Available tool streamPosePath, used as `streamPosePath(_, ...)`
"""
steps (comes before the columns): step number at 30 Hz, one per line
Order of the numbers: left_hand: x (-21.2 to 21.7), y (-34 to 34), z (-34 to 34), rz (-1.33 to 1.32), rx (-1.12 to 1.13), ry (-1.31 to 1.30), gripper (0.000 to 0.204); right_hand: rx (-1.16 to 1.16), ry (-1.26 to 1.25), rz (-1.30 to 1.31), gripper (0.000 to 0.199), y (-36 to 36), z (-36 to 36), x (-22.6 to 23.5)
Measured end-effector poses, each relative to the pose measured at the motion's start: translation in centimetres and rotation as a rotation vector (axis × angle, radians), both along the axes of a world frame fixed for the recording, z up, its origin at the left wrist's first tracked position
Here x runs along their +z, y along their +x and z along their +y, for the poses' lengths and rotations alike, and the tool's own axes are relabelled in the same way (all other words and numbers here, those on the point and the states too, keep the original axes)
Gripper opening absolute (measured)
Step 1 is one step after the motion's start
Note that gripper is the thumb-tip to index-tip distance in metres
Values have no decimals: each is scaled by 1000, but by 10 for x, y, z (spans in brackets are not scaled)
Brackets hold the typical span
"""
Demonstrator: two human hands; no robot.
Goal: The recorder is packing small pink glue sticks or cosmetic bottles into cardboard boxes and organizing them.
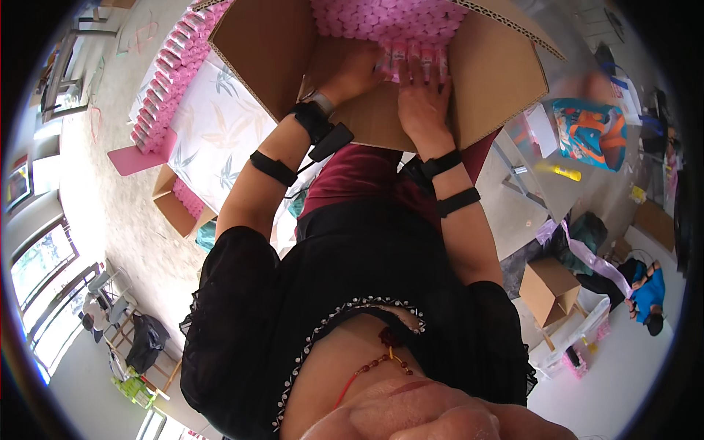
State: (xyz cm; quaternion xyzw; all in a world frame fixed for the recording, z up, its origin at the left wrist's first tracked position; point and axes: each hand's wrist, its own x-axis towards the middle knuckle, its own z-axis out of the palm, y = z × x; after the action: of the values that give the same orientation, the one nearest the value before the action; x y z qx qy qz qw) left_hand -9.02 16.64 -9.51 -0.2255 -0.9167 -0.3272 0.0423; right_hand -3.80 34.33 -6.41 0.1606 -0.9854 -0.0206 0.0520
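A cardboard box (506,81) lies in front of me with its flaps toward my body. Packed inside its far part are many small pink-capped bottles (389,20). At their near edge stands a short row of clear bottles with pink contents or labels (414,55). My left hand (356,73) is closed at the left end of this row, its fingertips partly hidden. My right hand (425,103) lies over the row's near side, fingers stretched along the bottles and pressed against them. The row is held between both hands.
To the left, a table with a leaf-patterned cloth (224,110) bears a long block of pink bottles (172,81) and a pink tray (143,152). A smaller open box (176,198) stands below. At right are a colourful bag (590,132), a yellow tube (567,173) and another person (649,297).
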Motion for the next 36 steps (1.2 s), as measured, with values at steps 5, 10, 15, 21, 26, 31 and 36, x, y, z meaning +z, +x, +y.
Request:
streamPosePath(5, 0, -4, -3, 89, -67, 81, 36, 3, 31, -29, 56, -3, 0, 2)
streamPosePath(10, -2, -2, -1, 71, -64, 178, 31, 16, 4, -44, 54, -10, -2, 4)
streamPosePath(15, -12, -3, -2, 68, -46, 199, 29, -71, -57, 6, 54, -37, -16, 0)
streamPosePath(21, -14, -6, 3, -69, -72, 243, 28, -138, -134, -29, 63, -50, -14, -18)
streamPosePath(26, -56, -11, -11, 2, -46, 391, 23, 86, -56, -43, 60, -61, -22, -27)
streamPosePath(31, -25, 3, 6, 103, 34, 265, 27, 111, 73, -88, 53, -61, -16, -24)
streamPosePath(36, 54, 63, -7, -169, -46, 437, 44, 317, -63, 101, 52, -64, -8, -22)
